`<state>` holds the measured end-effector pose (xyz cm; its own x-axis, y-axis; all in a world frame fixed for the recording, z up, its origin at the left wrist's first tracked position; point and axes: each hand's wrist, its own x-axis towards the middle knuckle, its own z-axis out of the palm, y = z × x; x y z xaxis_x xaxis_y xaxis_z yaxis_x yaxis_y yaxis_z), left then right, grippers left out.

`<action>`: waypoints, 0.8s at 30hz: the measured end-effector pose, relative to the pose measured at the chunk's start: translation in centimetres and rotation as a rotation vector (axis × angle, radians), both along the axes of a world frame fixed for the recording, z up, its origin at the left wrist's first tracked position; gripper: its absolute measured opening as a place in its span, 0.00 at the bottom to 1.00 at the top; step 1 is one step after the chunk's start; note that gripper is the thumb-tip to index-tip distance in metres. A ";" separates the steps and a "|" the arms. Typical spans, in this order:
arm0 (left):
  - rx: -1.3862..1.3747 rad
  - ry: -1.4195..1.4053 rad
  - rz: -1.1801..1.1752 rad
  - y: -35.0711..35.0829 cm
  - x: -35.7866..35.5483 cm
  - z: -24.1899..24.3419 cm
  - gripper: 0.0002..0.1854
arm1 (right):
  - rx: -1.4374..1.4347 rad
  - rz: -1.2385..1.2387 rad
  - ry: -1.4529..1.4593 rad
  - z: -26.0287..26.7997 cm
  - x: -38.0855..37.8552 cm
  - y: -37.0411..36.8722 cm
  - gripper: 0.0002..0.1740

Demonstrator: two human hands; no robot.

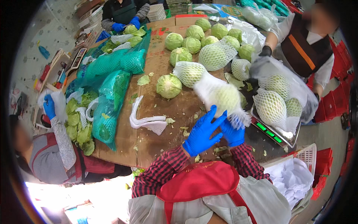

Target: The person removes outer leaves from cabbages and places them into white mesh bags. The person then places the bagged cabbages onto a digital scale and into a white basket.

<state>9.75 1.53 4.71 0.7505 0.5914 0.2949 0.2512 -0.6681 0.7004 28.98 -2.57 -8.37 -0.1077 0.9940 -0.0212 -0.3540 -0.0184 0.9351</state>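
Note:
A cabbage in a white foam net sleeve (226,96) is in front of me, blurred. My left hand (205,133), in a blue glove, has its fingers spread, with the tips against or just over the cabbage's near side. Gathered netting at the sleeve's near end partly covers my gloved right hand (233,133), which grips there. Just beyond lies another netted cabbage (191,73), and a bare cabbage (169,86) sits to its left. Flattened empty foam nets (148,119) rest on the cardboard-covered table (159,145).
Several bare cabbages (193,44) stand at the back. On the right, a scale (270,131) carries netted cabbages in a clear bag (296,81), handled by a co-worker (304,47). Green mesh bags (112,84) line the left side, where two other people work. A white basket (307,156) stands at lower right.

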 end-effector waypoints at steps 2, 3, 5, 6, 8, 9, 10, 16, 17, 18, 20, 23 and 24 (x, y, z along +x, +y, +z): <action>0.124 0.005 0.152 1.7 -0.7 -0.9 0.35 | -0.120 -0.105 -1.368 3.9 0.7 1.9 0.29; 0.145 0.024 0.226 2.8 -1.7 -1.1 0.35 | -0.110 -0.083 -1.496 3.6 2.3 2.4 0.30; 0.189 0.045 0.464 5.0 -4.5 -2.9 0.36 | -0.099 -0.192 -1.826 4.2 3.3 3.4 0.31; 0.217 0.112 0.568 5.7 -6.5 -3.9 0.37 | -0.113 -0.199 -1.919 3.6 4.0 3.6 0.32; 0.303 0.313 0.681 6.6 -10.5 -4.6 0.36 | -0.228 -0.095 -2.135 4.8 3.8 3.6 0.30; 0.351 0.446 0.685 6.3 -12.5 -4.8 0.35 | -0.340 -0.025 -2.246 5.2 3.3 3.5 0.30; 0.393 0.578 0.678 6.2 -14.3 -5.2 0.34 | -0.377 -0.044 -2.303 4.6 2.8 3.4 0.29; 0.167 0.123 0.791 5.4 -18.2 -9.0 0.26 | -0.122 0.005 -2.544 5.4 -4.3 3.7 0.21; 0.177 -0.002 0.805 5.0 -16.7 -7.9 0.26 | -0.010 0.072 -2.514 5.6 -6.0 3.8 0.19; 0.184 -0.132 0.816 4.5 -14.5 -6.0 0.27 | 0.098 0.189 -2.407 6.6 -7.8 3.8 0.18; 0.157 -0.318 0.718 2.7 -10.0 -3.4 0.29 | 0.214 0.336 -2.233 7.8 -11.4 3.9 0.17; -0.335 -0.503 0.482 0.1 -7.5 -3.8 0.30 | 0.206 0.181 -2.248 7.9 -13.0 4.2 0.15; -0.658 -0.700 0.436 -0.1 -7.6 -4.3 0.29 | 0.196 0.085 -2.280 7.8 -12.7 4.2 0.15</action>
<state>2.13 1.41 0.39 0.2207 0.9698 0.1035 -0.2225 -0.0532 0.9735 16.26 1.67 -0.57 -0.0825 0.9945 -0.0642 -0.4635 -0.0954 -0.8809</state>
